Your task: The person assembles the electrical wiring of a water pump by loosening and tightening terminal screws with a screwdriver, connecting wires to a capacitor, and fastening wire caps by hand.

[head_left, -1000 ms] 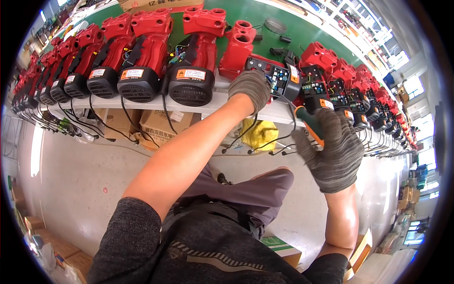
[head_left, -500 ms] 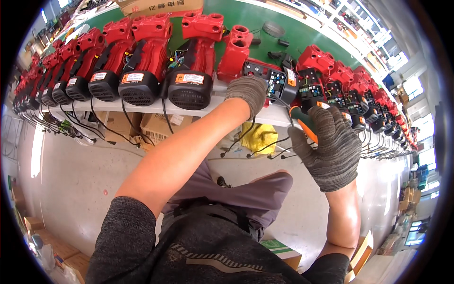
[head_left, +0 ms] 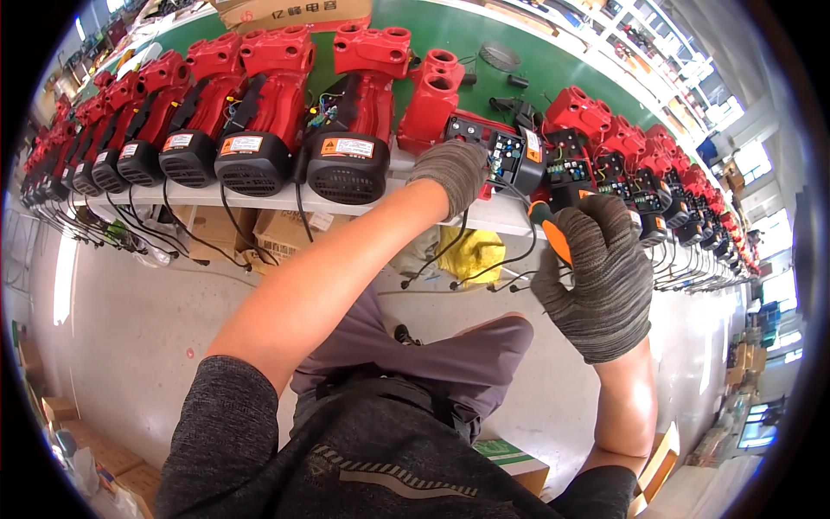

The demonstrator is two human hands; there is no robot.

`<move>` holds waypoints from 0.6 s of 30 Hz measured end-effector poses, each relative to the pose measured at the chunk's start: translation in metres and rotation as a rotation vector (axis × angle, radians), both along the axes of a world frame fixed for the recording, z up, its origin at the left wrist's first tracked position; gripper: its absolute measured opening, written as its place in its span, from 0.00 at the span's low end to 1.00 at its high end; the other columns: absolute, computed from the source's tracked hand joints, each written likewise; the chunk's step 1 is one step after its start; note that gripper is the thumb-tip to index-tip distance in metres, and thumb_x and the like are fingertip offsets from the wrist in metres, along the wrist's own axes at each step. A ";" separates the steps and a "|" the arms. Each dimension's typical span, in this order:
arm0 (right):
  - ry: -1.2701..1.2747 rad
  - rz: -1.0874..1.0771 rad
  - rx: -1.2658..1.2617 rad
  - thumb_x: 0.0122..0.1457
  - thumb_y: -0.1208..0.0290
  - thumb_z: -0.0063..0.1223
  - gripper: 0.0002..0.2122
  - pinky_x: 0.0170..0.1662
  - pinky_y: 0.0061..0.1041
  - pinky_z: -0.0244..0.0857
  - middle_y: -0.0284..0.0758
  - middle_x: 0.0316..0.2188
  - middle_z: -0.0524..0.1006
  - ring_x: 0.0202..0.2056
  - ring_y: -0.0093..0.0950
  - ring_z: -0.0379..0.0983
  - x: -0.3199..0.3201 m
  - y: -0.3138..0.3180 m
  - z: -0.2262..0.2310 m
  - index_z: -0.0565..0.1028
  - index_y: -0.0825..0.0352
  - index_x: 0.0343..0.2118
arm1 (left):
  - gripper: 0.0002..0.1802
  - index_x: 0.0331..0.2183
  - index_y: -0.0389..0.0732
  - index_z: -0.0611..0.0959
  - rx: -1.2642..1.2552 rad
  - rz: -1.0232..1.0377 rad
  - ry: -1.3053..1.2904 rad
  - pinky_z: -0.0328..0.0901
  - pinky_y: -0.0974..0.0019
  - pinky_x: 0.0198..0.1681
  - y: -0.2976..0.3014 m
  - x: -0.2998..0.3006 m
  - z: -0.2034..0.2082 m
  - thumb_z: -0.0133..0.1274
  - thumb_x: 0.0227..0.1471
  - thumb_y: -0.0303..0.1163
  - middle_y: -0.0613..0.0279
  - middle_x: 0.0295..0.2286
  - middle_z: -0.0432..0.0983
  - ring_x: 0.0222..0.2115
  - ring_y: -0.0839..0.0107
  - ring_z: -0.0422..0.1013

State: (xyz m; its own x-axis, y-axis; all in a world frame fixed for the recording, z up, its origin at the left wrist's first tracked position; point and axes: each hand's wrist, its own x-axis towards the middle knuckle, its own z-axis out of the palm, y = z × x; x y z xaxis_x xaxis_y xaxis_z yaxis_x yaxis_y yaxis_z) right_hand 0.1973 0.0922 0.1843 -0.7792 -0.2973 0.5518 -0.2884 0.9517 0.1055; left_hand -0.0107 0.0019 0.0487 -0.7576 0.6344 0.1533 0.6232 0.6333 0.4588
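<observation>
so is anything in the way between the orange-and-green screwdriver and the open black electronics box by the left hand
Nothing visible blocks it: the screwdriver, at the grey-gloved right hand, points toward the box. A thin black cable hangs just left of it.

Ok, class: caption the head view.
Gloved left hand at an open electronics housing, right hand holding an orange-handled tool.

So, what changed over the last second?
The grey-gloved right hand shifted slightly left and curled in toward the orange-and-green screwdriver handle. No visible new grasp or release. The grey-gloved left hand stayed at the open black electronics housing.
</observation>
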 end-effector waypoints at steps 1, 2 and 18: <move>-0.001 -0.002 0.002 0.44 0.76 0.63 0.18 0.32 0.38 0.70 0.40 0.32 0.72 0.33 0.41 0.73 0.001 -0.001 0.000 0.78 0.63 0.42 | 0.12 0.34 0.42 0.84 0.002 -0.002 -0.001 0.71 0.50 0.41 0.001 0.001 -0.004 0.52 0.58 0.39 0.50 0.30 0.81 0.34 0.51 0.77; -0.003 -0.044 0.031 0.45 0.74 0.64 0.17 0.32 0.38 0.70 0.40 0.31 0.73 0.31 0.41 0.74 0.001 -0.001 0.000 0.78 0.63 0.42 | 0.12 0.34 0.41 0.84 0.054 0.027 0.009 0.71 0.51 0.41 0.000 0.004 -0.006 0.52 0.58 0.39 0.49 0.30 0.81 0.35 0.51 0.77; 0.015 -0.049 0.022 0.48 0.69 0.65 0.16 0.30 0.39 0.70 0.39 0.30 0.74 0.29 0.41 0.75 0.002 0.012 -0.007 0.78 0.61 0.41 | 0.11 0.28 0.42 0.85 0.192 0.100 0.047 0.69 0.49 0.34 0.006 0.001 -0.014 0.52 0.53 0.37 0.46 0.28 0.78 0.30 0.46 0.74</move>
State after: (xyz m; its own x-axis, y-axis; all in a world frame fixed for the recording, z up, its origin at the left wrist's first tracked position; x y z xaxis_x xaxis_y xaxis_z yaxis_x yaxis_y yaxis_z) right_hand 0.1991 0.1040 0.1769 -0.7851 -0.2711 0.5569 -0.2394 0.9621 0.1309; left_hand -0.0100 0.0077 0.0342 -0.8046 0.5120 0.3008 0.5850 0.5968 0.5492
